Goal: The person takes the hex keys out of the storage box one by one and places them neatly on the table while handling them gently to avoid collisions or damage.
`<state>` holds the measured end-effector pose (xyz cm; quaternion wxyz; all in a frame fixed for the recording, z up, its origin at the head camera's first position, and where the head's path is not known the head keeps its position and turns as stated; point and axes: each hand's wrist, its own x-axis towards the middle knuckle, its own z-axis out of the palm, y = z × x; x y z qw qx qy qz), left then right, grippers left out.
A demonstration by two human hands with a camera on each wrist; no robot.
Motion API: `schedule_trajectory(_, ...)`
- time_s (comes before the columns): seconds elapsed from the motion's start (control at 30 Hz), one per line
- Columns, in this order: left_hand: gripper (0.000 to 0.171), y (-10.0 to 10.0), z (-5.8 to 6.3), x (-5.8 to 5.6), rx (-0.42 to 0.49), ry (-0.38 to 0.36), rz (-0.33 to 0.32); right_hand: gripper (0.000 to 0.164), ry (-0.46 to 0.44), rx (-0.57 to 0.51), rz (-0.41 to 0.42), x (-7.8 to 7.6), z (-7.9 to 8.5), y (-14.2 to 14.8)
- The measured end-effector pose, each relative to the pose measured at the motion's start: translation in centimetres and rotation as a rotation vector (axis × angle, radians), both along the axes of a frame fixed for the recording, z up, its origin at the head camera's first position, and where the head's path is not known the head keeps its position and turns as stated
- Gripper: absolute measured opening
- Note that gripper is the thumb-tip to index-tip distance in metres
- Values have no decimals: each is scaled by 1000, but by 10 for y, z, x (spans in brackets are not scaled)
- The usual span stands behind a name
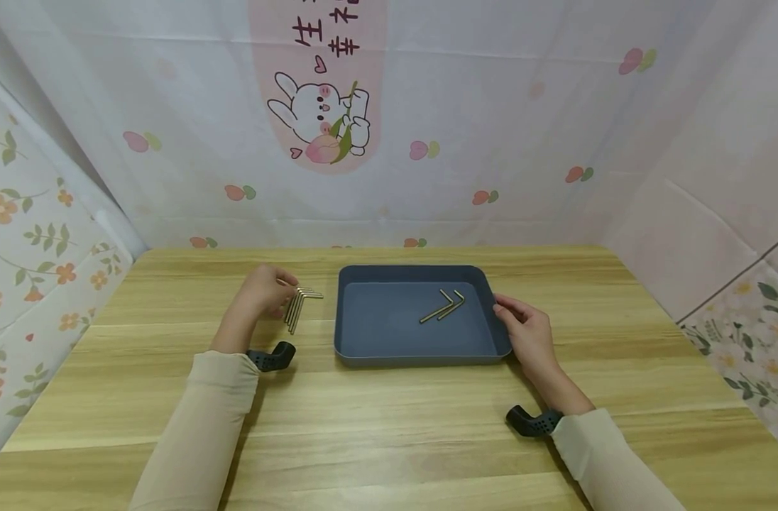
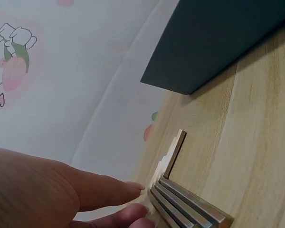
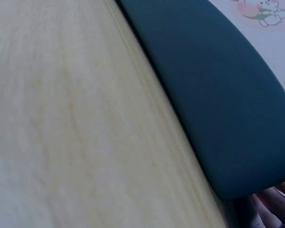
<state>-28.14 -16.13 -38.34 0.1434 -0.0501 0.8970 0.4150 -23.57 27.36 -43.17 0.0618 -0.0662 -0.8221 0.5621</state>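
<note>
Several brass-coloured hex keys [image 1: 293, 312] lie nested side by side on the table, left of a grey-blue tray [image 1: 376, 326]. My left hand [image 1: 264, 292] is at their bends, with relaxed fingers right beside the keys [image 2: 183, 202] in the left wrist view. Two more L-shaped hex keys [image 1: 451, 306] rest inside the tray, towards its right side. At the tray's right edge, my right hand [image 1: 531, 335] holds the rim between thumb and fingers. The right wrist view shows some of its fingers [image 3: 275, 204] against the tray's outer wall [image 3: 204, 95]; the rest are hidden.
A light wood-grain table [image 1: 389, 433] bears everything. Behind it hangs a pale curtain [image 1: 478, 113] with a rabbit print, and floral cloth [image 1: 25, 270] covers the left side. Each wrist wears a black camera mount [image 1: 279, 357].
</note>
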Motion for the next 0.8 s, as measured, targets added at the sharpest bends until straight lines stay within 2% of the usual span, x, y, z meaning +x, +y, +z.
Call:
schedule_trajectory(0.27, 36, 3, 6, 3, -157, 98, -47, 41, -8, -6, -4, 0, 0, 0)
schedule_trajectory(0.5, 39, 12, 20, 7, -167, 160, -76, 41, -7, 0, -14, 1, 0, 0)
schedule_trajectory(0.67, 38, 17, 30, 10, -121, 193, -96, 40, -3, 4, -31, 0, -1, -2)
schedule_trajectory(0.8, 35, 29, 39, 8, -87, 216, -128, 40, 0, 6, -35, 0, -1, -2)
